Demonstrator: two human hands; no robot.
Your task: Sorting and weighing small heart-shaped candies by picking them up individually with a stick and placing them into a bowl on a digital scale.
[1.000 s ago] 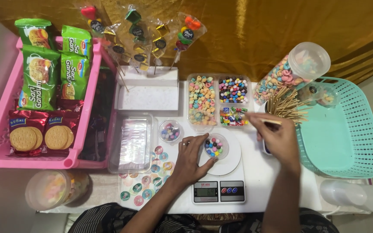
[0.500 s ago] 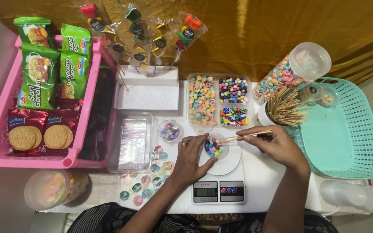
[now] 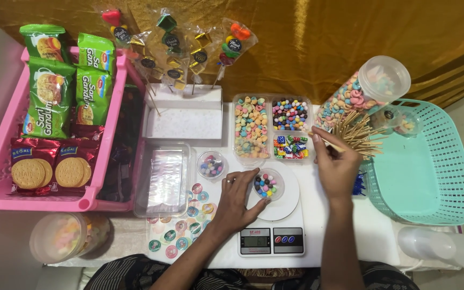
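Head view: left hand rests at the near rim of the white round scale platter, fingers curled loosely around the small clear cup of mixed colour candies, thumb and index touching its wall; grip not fully closed. Same spot as half a second ago. Right hand has moved back from over the cup to the bundle of thin wooden skewers by the tabletop's far right, next to the teal plastic basket. Fingers pinched on one skewer at the bundle's edge. Clear three-compartment candy tray sits just beyond the cup. Digital scale display at near edge.
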